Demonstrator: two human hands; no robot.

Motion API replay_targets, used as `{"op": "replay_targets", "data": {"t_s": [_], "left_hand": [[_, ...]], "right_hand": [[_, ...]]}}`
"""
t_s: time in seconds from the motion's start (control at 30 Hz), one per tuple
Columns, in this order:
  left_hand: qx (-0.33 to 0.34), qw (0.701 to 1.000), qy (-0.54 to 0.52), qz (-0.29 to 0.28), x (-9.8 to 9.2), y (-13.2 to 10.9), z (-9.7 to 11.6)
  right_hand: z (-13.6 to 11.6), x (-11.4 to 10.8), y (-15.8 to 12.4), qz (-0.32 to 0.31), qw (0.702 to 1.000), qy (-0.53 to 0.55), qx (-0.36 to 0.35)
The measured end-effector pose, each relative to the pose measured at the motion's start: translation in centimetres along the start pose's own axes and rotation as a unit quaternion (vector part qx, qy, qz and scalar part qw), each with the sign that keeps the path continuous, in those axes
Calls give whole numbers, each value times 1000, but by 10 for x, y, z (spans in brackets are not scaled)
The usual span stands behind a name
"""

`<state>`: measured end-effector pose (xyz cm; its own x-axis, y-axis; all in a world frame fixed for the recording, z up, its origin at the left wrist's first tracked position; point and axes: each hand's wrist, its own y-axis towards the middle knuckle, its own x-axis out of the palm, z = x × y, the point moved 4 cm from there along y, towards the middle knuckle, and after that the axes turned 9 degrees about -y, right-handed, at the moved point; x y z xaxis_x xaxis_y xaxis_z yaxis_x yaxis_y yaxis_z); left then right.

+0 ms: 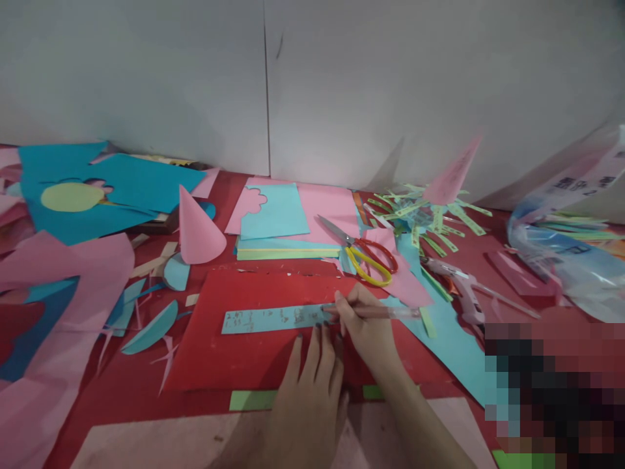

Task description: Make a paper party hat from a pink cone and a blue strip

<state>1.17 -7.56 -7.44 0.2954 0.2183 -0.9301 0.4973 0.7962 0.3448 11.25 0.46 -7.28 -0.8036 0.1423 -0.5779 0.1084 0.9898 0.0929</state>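
A light-blue paper strip (263, 318) lies across a red sheet (234, 361), its left part covered in small handwriting. My right hand (367, 326) is closed around a pen (381, 312), whose tip meets the strip near its middle. Flat beside it, my left hand (315, 365) has its fingers stretched out, fingertips at the strip's lower edge. Part of the strip's right side is hidden by the right hand. Just beyond lie scissors (361, 251) with one red and one yellow handle, on pink and blue paper.
A pink paper cone (198, 231) stands at the left among blue cut-outs. Stacked coloured paper (288, 251) lies at the back. Toward the right are a fringed pink cone (452, 176), a glue gun (461, 286) and a clear plastic bag (571, 241). A white wall (195, 85) bounds the table.
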Motion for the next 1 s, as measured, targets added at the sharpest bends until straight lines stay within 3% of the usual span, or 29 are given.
{"op": "replay_targets", "data": {"t_s": [0.33,0.57,1.0], "left_hand": [[-7,1000,-5,15,1,-1,1],[5,1000,9,7,-1,1,0],[2,1000,3,19,0,0,0]], "right_hand": [[0,-1,0,11,999,-19,-26],[1,-2,0,18,999,41,13],[3,-2,0,21,999,16,20]]}}
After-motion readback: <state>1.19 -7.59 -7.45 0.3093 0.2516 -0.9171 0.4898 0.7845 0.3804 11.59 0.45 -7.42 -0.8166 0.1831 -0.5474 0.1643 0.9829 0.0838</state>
